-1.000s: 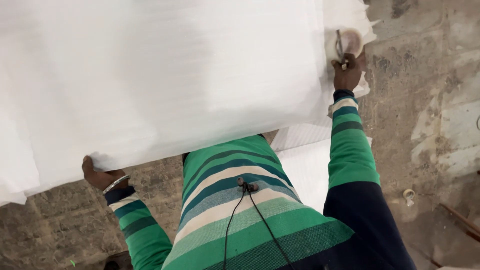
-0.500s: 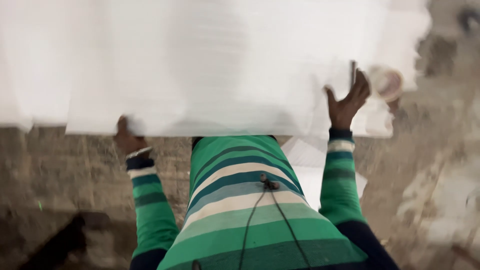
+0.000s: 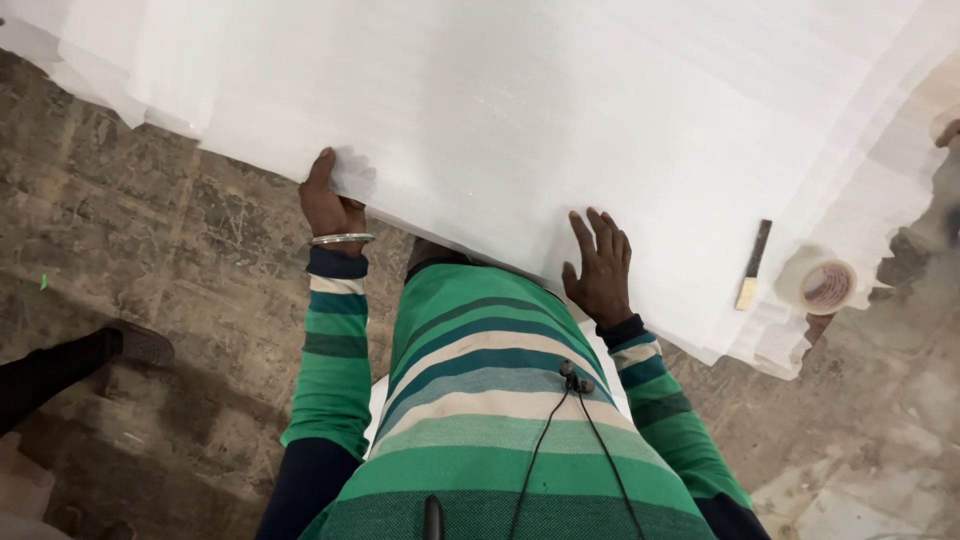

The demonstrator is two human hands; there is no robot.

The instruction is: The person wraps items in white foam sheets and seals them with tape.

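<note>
Rough grey-brown stone floor [image 3: 150,250] fills the left and lower right of the frame, mottled and scuffed. Across the whole upper part lies a stack of large white foam sheets [image 3: 520,110], thin layers showing stepped edges toward the right side; what carries the stack is hidden beneath it.

At centre left, the left hand [image 3: 330,205] grips the near edge of the sheets, thumb on top and the fingers curled under out of sight, so it is closed on the edge. A metal bangle [image 3: 342,239] circles that wrist above a green, white and navy striped sleeve [image 3: 330,340].

At centre, slightly right, the right hand [image 3: 600,265] lies flat on top of the sheets near their edge, fingers spread apart and pointing up the frame, palm pressing down. It holds nothing.

Toward the right edge of the frame, on the sheets, a small knife [image 3: 753,265] with a dark blade and pale handle lies almost upright in the picture. Just beside it to the right sits a roll of clear tape [image 3: 818,282], close to the ragged corner of the stack. Both are well apart from the right hand.

A black cable [image 3: 560,440] hangs down the striped shirt at the bottom centre. At the left edge, a dark shoe [image 3: 140,343] and trouser leg of another person stand on the floor.
</note>
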